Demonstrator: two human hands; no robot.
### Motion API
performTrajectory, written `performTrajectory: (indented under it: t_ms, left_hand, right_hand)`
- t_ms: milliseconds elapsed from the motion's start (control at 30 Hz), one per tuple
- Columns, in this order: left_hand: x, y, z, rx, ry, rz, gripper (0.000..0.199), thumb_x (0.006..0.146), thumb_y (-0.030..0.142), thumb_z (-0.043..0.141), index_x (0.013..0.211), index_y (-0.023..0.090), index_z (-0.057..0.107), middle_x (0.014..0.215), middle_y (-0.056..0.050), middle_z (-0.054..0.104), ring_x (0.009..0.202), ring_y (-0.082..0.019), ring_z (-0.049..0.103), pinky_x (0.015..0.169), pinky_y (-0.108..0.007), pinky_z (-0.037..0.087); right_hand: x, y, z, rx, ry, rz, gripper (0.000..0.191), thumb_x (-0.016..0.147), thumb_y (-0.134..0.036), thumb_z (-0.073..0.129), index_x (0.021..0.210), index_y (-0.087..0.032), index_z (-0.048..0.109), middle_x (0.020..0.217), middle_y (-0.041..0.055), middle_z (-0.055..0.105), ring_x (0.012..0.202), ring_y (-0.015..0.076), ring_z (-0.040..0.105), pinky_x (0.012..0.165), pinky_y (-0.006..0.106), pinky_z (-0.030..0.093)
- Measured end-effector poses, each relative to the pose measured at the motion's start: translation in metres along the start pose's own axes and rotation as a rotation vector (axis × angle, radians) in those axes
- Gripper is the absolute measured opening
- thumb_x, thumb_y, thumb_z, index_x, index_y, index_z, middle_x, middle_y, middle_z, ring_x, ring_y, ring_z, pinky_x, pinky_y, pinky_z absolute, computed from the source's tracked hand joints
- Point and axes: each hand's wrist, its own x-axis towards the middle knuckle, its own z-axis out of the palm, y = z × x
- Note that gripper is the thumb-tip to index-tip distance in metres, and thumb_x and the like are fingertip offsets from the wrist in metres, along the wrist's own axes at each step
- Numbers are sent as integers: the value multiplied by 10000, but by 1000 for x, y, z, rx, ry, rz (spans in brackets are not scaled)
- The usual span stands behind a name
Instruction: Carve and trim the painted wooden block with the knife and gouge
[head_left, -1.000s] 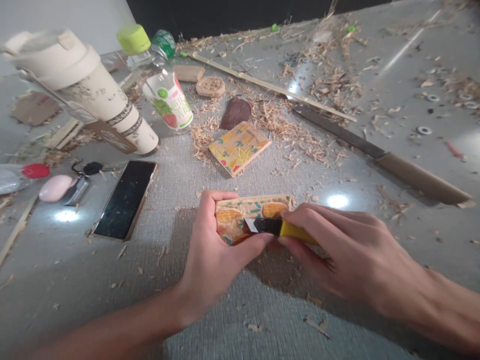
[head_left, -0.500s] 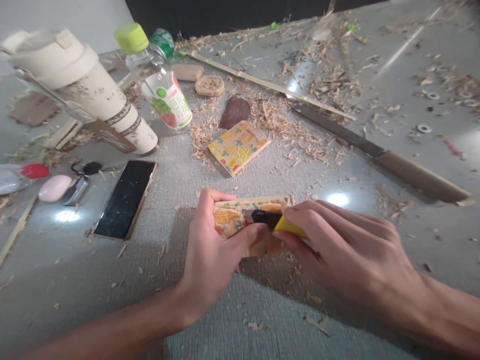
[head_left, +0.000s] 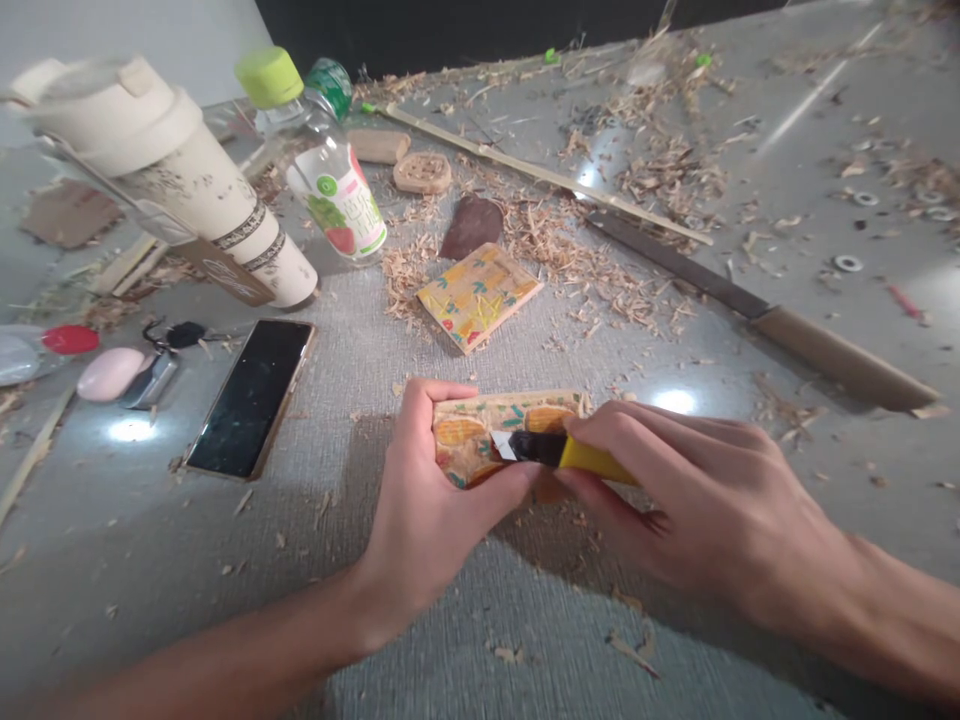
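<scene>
A painted wooden block (head_left: 466,435) with carved orange fruit shapes and green leaves is gripped in my left hand (head_left: 431,505). The thumb lies along its near edge, and the index finger wraps the far left corner. My right hand (head_left: 690,500) is closed round the yellow handle of a utility knife (head_left: 596,460). The knife's short pale blade touches or hovers just over the block's painted face, near its middle; I cannot tell which. Part of the block's right end is hidden behind my right fingers. Beyond my hands lies a second painted wooden piece (head_left: 480,295), flat on the table.
A dark phone (head_left: 251,400), a tilted-looking white tumbler (head_left: 217,200) and a clear bottle (head_left: 337,190) stand or lie left. A long wooden-handled knife (head_left: 840,355) lies right. Wood shavings (head_left: 570,250) cover the back, near a carved wooden piece (head_left: 421,173) and a long strip (head_left: 525,170).
The block has tipped slightly, showing more of its painted face. My right hand and the utility knife have shifted a little; the blade now shows bright. My left thumb has slid right.
</scene>
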Motion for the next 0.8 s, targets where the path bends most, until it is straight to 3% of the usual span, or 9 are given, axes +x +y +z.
performTrajectory:
  t_ms: [233, 567, 800]
  left_hand:
    - [-1, 1, -1, -12, -14, -116, 669, 771, 335, 1042, 1198, 302, 529, 741, 117, 718, 366, -87, 530, 302, -176, 436]
    - [-1, 4, -1, 6, 8, -136, 663, 759, 338, 1026, 1199, 298, 532, 755, 113, 700, 371, -83, 524, 287, -169, 435]
    - [-4, -2, -4, -1, -22, -110, 547, 884, 413, 978, 1213, 309, 553, 756, 104, 686, 391, -98, 541, 295, -185, 449]
  right_hand:
    - [3, -5, 1, -31, 27, 1, 190, 1159, -179, 665, 971, -196, 688, 892, 55, 819, 674, 162, 724, 569, 345, 489]
    - [2, -8, -1, -11, 30, 18, 121, 1153, -147, 660, 1046, -202, 673, 884, 31, 806, 678, 162, 726, 598, 344, 533]
    - [-2, -4, 0, -17, 66, 131, 58, 1172, -216, 648, 1134, -254, 629, 855, 4, 787, 650, 167, 719, 535, 326, 454]
